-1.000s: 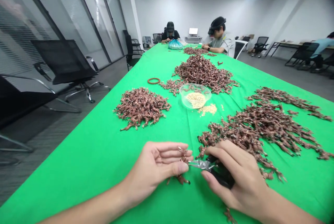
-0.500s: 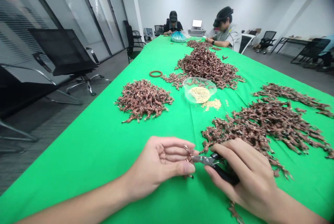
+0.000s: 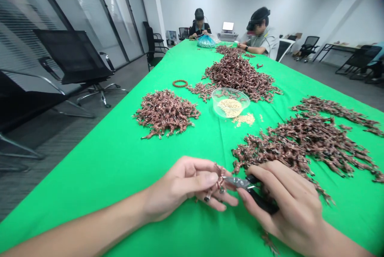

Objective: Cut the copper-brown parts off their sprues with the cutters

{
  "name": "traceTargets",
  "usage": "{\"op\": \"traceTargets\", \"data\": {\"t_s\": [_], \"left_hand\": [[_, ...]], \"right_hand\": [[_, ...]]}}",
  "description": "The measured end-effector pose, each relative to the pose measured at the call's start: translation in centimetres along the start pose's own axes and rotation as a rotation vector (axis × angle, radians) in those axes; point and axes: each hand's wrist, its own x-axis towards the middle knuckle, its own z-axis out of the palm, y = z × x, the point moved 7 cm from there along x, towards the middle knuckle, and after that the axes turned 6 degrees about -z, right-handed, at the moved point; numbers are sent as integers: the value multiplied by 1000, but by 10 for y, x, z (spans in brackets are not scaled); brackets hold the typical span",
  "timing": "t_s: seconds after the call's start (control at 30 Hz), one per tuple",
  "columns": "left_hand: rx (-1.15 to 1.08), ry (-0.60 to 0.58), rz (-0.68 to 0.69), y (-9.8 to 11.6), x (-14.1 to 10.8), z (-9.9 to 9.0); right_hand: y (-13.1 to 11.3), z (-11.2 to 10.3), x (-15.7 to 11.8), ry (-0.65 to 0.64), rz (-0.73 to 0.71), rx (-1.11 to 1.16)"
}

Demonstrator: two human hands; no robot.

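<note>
My left hand (image 3: 183, 187) pinches a small brown plastic figure (image 3: 216, 187) with dark-tipped legs between thumb and fingers; part of the figure is hidden by the thumb. My right hand (image 3: 288, 197) is wrapped round black-handled nippers (image 3: 261, 199), whose metal jaws reach the upper part of the figure. Whether the jaws are fully closed is too small to tell. Just beyond my right hand spreads a heap of similar brown figures (image 3: 300, 139). Another small figure (image 3: 269, 243) lies partly under my right wrist.
A smaller pile of figures (image 3: 166, 113) lies at left, a large pile (image 3: 240, 77) farther back. A clear bowl (image 3: 230, 103) holds cream-coloured bits, with some spilled bits (image 3: 244, 119) beside it. A brown ring (image 3: 180, 84) lies behind. Two people sit at the far end near a blue bag (image 3: 206, 41).
My left hand has turned the figure, so its legs now show below the thumb, and the fingers have spread underneath. The nippers stay at the figure, with my right hand barely moved.
</note>
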Motion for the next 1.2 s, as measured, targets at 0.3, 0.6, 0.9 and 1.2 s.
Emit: {"op": "traceTargets", "data": {"t_s": [0.3,0.6,0.9,1.2], "left_hand": [[31,4,47,-4,1,1],[12,119,114,-5,2,-4],[-1,71,117,-1,3,-4],[4,39,106,-5,3,-5]], "right_hand": [[-5,0,1,19,13,16],[-2,6,4,-10,100,175],[2,2,5,0,77,192],[0,2,4,0,57,180]]}}
